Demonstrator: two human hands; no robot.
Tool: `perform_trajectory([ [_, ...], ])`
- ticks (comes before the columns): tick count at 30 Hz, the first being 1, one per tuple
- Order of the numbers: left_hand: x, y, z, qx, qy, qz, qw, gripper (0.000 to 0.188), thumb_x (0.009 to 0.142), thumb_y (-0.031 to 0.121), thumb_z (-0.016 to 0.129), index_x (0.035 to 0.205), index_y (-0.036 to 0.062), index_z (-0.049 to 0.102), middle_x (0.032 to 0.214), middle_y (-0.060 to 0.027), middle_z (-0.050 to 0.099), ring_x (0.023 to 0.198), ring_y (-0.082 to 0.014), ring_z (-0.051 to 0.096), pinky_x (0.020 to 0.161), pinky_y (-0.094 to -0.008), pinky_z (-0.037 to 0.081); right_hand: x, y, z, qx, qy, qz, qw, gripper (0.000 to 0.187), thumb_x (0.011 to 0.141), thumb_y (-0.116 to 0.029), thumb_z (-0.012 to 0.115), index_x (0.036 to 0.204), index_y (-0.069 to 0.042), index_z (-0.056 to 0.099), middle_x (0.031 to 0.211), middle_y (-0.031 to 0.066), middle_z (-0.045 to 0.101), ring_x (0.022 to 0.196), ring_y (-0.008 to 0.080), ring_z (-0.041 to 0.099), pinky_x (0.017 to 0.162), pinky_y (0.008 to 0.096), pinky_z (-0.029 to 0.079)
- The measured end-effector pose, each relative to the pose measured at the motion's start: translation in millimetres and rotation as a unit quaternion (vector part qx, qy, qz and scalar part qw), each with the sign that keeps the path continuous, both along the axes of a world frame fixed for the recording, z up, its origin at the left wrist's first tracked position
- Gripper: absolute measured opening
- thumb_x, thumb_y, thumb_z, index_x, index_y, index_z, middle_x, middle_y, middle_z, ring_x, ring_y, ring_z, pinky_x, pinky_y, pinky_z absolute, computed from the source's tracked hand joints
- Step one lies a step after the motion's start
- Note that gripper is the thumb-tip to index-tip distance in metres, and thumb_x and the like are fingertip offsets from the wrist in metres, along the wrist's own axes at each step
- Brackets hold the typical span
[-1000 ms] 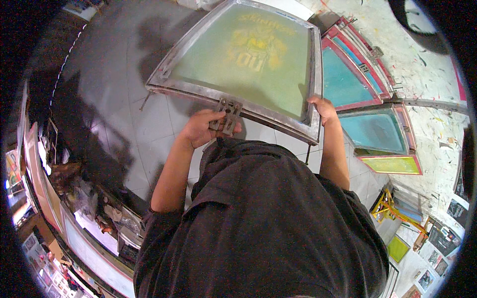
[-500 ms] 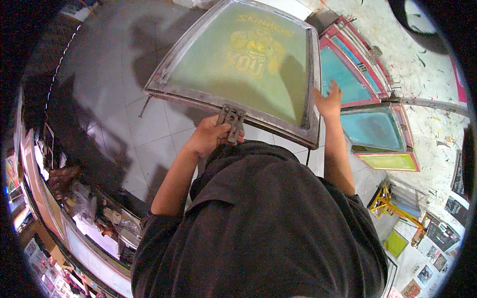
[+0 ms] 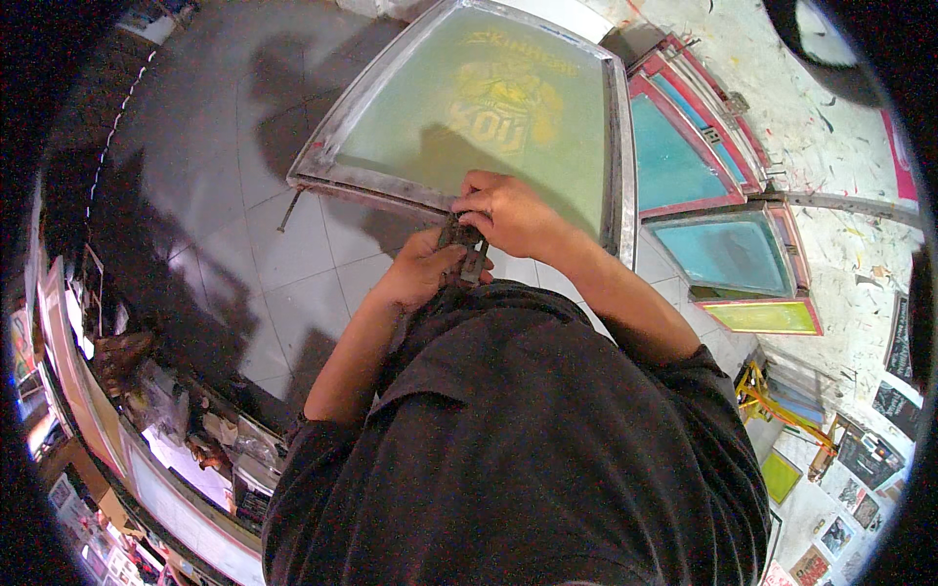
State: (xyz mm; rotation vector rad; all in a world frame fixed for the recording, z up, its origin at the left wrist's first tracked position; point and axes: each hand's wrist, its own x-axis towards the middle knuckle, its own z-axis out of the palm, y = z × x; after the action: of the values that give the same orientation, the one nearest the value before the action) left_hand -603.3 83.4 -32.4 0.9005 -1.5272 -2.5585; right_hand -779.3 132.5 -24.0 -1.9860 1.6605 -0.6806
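A framed silk-screen (image 3: 410,146) with pale green mesh and a yellow design lies in front of me. At the middle of its near edge sits a dark metal hinge clamp (image 3: 473,256). My left hand (image 3: 422,269) is closed around the clamp's left side, thumb on top. From the right, my right hand (image 3: 508,215) reaches across the frame's near rail, its fingers bent onto the clamp's upper end. Those fingertips partly cover the clamp, and whatever small part they pinch is hidden.
To the right, several more framed screens with blue mesh (image 3: 679,156) lean by a paint-spotted white wall (image 3: 850,244). A yellow metal stand (image 3: 777,400) is at lower right. Grey floor tiles (image 3: 278,254) show at left, with a cluttered shelf (image 3: 195,439) at lower left.
My right hand has moved left from beside the screen's right edge to the clamp, its spread fingers now bent. My left hand keeps its hold on the clamp.
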Motion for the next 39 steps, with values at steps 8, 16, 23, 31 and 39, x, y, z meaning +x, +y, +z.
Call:
perform_trajectory([
  [8, 3, 1, -10, 0.015, 0.029, -0.002, 0.999, 0.023, 0.092, 0.009, 0.04, 0.108, -0.003, 0.051, 0.092, -0.0143, 0.064, 0.081, -0.0223, 0.064, 0.075, -0.0333, 0.052, 10, 3, 3, -0.069, 0.016, -0.042, 0.997, 0.016, 0.074, -0.015, 0.066, 0.085, -0.004, 0.067, 0.081, 0.0111, 0.056, 0.077, 0.0303, 0.057, 0.067, 0.0383, 0.048],
  [16, 2, 0, -7, -0.037, 0.012, -0.025, 0.999, 0.023, 0.091, 0.01, 0.04, 0.106, -0.0049, 0.051, 0.09, -0.0141, 0.064, 0.081, -0.0225, 0.064, 0.075, -0.0335, 0.052, 7, 7, -4, -0.034, 0.065, -0.047, 0.996, 0.014, 0.073, -0.013, 0.067, 0.085, -0.005, 0.067, 0.08, 0.0092, 0.056, 0.076, 0.0289, 0.057, 0.066, 0.0385, 0.048],
  [23, -1, 2, -4, 0.019, 0.037, 0.001, 0.999, 0.024, 0.09, 0.008, 0.04, 0.106, -0.0055, 0.051, 0.09, -0.0152, 0.063, 0.081, -0.024, 0.065, 0.075, -0.0338, 0.052, 7, 8, -3, -0.038, 0.064, -0.057, 0.996, 0.016, 0.073, -0.016, 0.068, 0.085, -0.006, 0.067, 0.079, 0.0089, 0.056, 0.072, 0.0285, 0.057, 0.064, 0.0379, 0.048],
  [31, -1, 0, 6, 0.002, 0.026, 0.006, 1.0, 0.021, 0.09, 0.006, 0.039, 0.104, -0.0057, 0.05, 0.089, -0.0153, 0.063, 0.08, -0.0251, 0.065, 0.075, -0.0348, 0.053, 15, 12, 2, -0.018, 0.055, -0.103, 0.993, 0.015, 0.073, -0.013, 0.067, 0.085, -0.004, 0.066, 0.079, 0.0095, 0.057, 0.075, 0.0293, 0.058, 0.066, 0.0375, 0.049],
  [39, 1, -2, -3, 0.009, 0.034, -0.009, 0.999, 0.021, 0.09, 0.005, 0.039, 0.107, -0.0055, 0.046, 0.092, -0.0156, 0.06, 0.081, -0.0275, 0.065, 0.077, -0.0357, 0.054, 22, 9, 6, -0.022, 0.047, -0.086, 0.995, 0.017, 0.079, -0.021, 0.059, 0.088, -0.008, 0.064, 0.084, 0.0117, 0.057, 0.082, 0.0322, 0.058, 0.071, 0.0412, 0.048],
])
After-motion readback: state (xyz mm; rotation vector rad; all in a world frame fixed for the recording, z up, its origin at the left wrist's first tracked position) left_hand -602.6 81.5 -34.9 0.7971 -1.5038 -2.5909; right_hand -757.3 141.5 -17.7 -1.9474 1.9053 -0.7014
